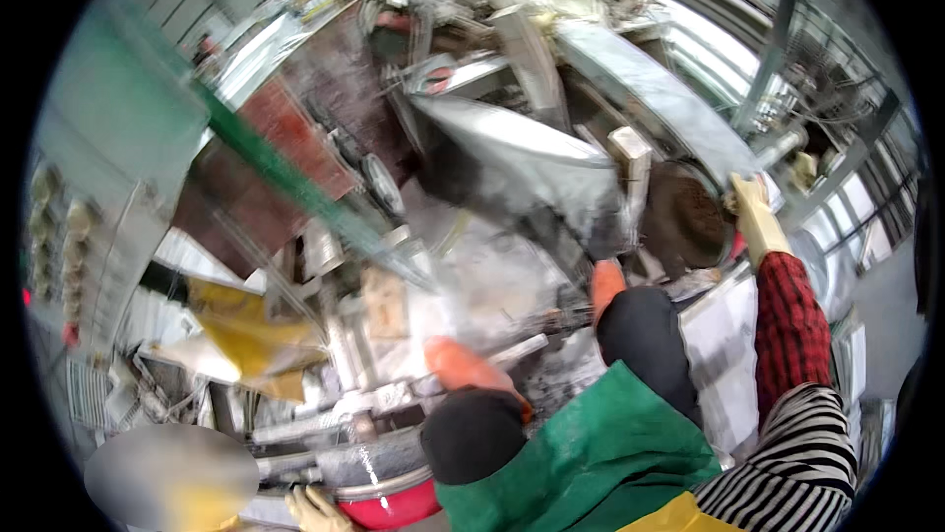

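My right hand, in a cream glove, reaches forward on a red checked sleeve. Its fingers are curled at the edge of a round, dark brown, pan-like thing, next to the end of a long pale metal panel. What they hold is smeared by motion. At the lower edge my left hand, also gloved in cream, is only partly in view. Its fingers look apart, beside a red round tub with a pale rim. Whether it touches the tub, I cannot tell.
Piled scrap metal fills the space ahead, with a large curved grey sheet in the middle. A green post slants across the left, near a yellow sheet. My orange boots stand among debris. A blurred oval covers the lower left.
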The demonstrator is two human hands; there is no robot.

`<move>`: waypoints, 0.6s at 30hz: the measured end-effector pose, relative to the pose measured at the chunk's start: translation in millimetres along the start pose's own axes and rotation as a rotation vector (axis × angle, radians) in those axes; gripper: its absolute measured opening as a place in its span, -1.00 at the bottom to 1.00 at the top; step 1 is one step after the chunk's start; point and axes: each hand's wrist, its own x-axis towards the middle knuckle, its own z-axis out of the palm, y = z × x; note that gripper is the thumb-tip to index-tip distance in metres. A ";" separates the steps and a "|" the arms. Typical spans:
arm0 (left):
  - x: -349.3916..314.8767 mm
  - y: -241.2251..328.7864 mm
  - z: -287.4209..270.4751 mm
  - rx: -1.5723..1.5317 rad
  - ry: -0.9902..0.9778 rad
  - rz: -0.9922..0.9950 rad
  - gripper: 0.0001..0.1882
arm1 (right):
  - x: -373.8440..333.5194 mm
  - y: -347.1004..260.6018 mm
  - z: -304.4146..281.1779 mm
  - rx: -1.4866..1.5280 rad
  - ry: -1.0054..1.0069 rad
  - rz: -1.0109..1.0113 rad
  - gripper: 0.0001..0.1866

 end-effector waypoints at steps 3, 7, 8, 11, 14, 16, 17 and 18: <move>6.0 10.8 16.4 0.101 0.002 -0.045 -0.49 | 1.5 -11.7 -2.1 0.167 0.169 0.201 -0.45; -4.0 42.8 -4.6 0.145 -0.071 -0.124 -0.50 | -0.2 -124.5 10.5 0.491 -0.031 -0.073 -0.41; -8.0 22.9 7.2 0.179 -0.033 -0.112 -0.48 | -10.1 -164.1 18.1 0.586 -0.205 -0.094 -0.43; -12.8 35.1 -4.5 0.156 -0.053 -0.128 -0.47 | -37.2 -258.9 46.4 0.669 -0.593 -0.149 -0.47; -6.2 49.3 -10.1 0.159 -0.090 -0.094 -0.47 | -52.4 -275.3 112.5 0.660 -0.792 -0.285 -0.45; -13.0 46.0 -13.3 0.158 -0.062 -0.103 -0.47 | -97.1 -287.2 153.5 0.615 -0.795 -0.291 -0.49; -9.6 44.1 -4.5 0.127 -0.036 -0.059 -0.47 | -93.5 -262.2 174.0 0.378 -0.895 -0.449 -0.50; -6.7 41.0 5.1 0.102 -0.013 -0.019 -0.48 | -90.3 -238.0 199.8 0.142 -0.978 -0.648 -0.50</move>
